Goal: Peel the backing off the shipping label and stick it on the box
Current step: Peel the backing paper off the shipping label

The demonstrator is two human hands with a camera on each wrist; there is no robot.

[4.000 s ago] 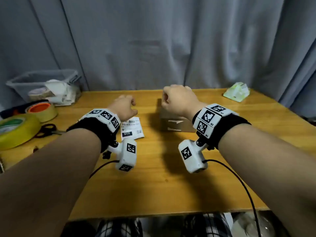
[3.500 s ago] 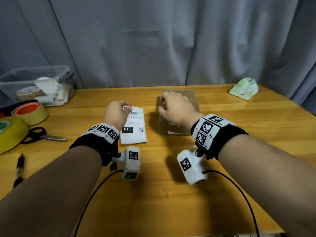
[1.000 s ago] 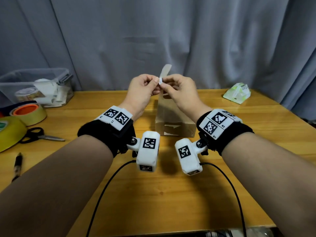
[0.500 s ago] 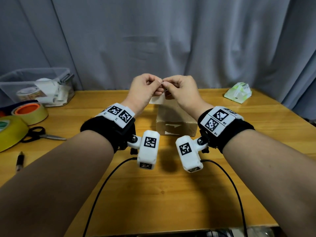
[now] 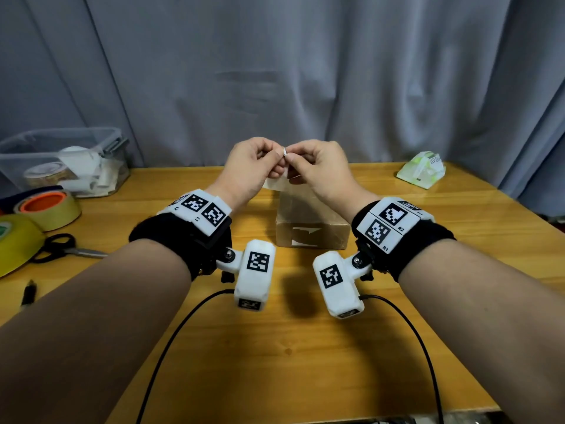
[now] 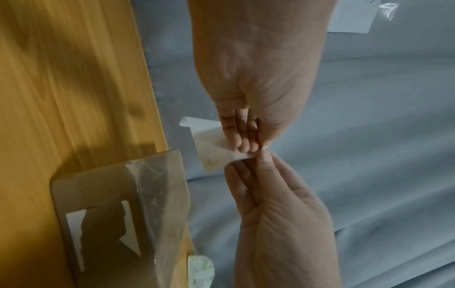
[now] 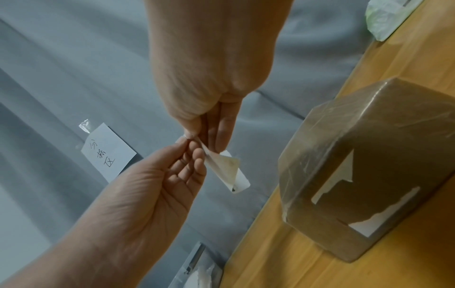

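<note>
Pinched at one top corner between left hand (image 5: 250,165) and right hand (image 5: 321,166), shipping label (image 6: 213,148) held in the air above the taped box (image 5: 312,223) on the tabletop (image 5: 290,347). Seen from the head only as a sliver; shown by the wrist views hanging curled below the fingertips, backing facing out. Off to the left: tape rolls (image 5: 50,206), scissors (image 5: 65,247), clear bin (image 5: 61,160). Both grips closed thumb-to-finger on the label's edge, wrists raised.

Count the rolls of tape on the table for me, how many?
3 that I can see: a big yellow roll at the left edge, an orange-cored roll behind it, and one inside the plastic bin. More may be hidden.
</note>
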